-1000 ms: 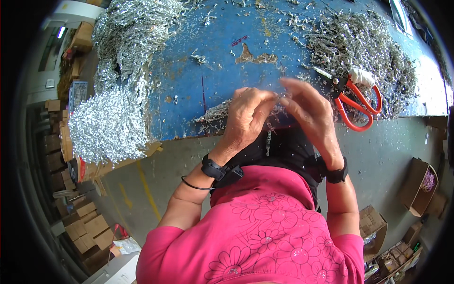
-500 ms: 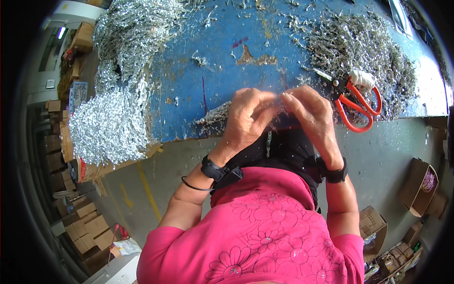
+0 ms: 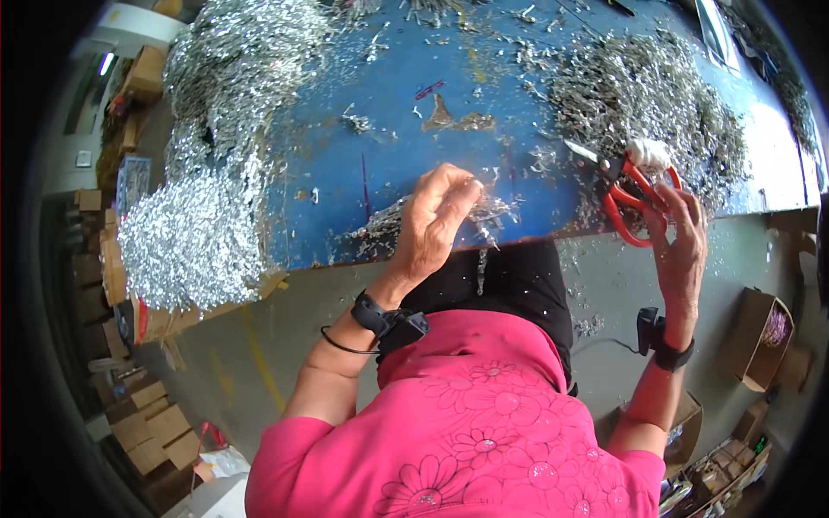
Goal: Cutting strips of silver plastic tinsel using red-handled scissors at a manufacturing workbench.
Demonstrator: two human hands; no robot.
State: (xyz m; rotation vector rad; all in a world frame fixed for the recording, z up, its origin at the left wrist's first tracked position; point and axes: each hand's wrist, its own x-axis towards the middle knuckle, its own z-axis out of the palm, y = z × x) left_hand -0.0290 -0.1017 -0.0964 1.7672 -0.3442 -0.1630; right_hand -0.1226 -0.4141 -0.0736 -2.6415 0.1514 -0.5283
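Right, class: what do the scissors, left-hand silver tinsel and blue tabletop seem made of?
Scissors: blades probably steel, bright grey; handles likely plastic, smooth red. Silver tinsel: perhaps metallised film or foil, given its thin glittering strands. Blue tabletop: possibly painted wood; a worn patch shows brown.

Blue table (image 3: 393,147) blown out at right end; left foil pile (image 3: 194,237) glints (fisheye rim bends, fades black).

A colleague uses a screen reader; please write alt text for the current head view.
A person in a pink flowered top has the right hand at red-handled scissors on a blue table, the left hand beside loose silver tinsel strands. Larger tinsel heaps lie at left and right.
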